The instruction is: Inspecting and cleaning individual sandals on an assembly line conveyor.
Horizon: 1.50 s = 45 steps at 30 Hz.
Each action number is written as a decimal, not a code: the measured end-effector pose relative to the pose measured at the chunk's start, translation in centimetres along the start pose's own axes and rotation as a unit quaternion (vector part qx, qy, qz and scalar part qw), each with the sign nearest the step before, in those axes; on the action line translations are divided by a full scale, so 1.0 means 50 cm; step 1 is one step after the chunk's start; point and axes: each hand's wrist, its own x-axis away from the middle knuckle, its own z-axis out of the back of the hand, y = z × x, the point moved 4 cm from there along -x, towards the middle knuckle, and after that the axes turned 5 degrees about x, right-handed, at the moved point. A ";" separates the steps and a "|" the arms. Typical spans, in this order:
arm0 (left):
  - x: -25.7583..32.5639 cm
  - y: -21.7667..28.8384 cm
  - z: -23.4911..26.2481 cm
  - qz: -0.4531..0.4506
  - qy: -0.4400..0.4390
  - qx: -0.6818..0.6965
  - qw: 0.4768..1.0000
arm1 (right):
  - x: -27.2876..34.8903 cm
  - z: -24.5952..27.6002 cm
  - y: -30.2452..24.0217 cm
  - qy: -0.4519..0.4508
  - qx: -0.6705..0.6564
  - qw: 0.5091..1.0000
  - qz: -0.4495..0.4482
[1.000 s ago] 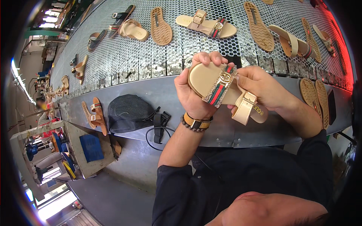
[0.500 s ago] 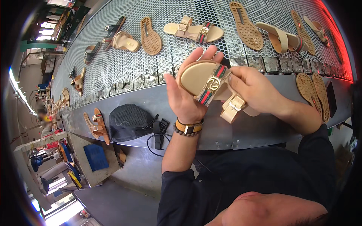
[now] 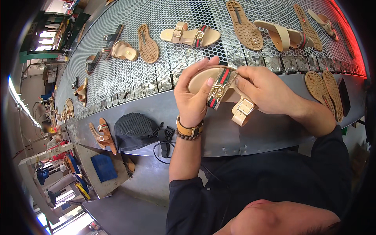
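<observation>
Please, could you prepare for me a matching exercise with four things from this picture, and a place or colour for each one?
Things:
1. beige sandal
2. bag
3. brown sandal
4. two soles side by side

Places or colours:
A. on the right part of the grey metal ledge
B. black
C. held between the left hand and the right hand
D. just left of the bag

Right pairs: 1-C, 2-B, 3-D, 4-A.
</observation>
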 end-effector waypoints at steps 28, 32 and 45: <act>0.011 -0.075 -0.072 0.125 -0.038 0.107 0.986 | 0.007 0.107 0.036 0.084 -0.049 0.988 0.121; 0.020 -0.068 -0.093 0.106 -0.040 0.008 0.994 | 0.011 0.097 0.027 0.010 0.025 0.989 0.143; 0.023 -0.074 -0.107 0.081 -0.026 0.068 0.994 | -0.007 0.100 0.086 -0.044 -0.176 0.981 0.067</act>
